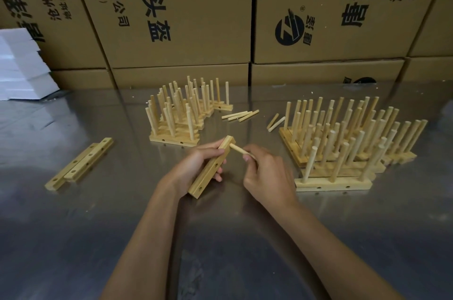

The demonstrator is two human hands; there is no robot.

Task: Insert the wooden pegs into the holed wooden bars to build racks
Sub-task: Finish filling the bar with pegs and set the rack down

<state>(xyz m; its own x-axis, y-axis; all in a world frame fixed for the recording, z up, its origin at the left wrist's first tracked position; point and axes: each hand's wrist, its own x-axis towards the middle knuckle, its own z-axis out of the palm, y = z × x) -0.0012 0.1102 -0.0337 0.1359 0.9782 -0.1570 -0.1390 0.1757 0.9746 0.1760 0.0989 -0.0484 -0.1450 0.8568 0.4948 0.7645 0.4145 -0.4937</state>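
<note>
Left hand (196, 165) and right hand (267, 172) each curled in grip.

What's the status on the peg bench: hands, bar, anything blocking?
Left hand grips holed bar, tilted off table. Right hand pinches peg, tip at the bar's top hole. Nothing in the way; loose pegs and spare bars lie apart.

Left hand (196, 165) grips a holed wooden bar (212, 167) — right hand (266, 172) pinches a peg (239, 149) at its top hole, above the counter (122, 214).
</note>
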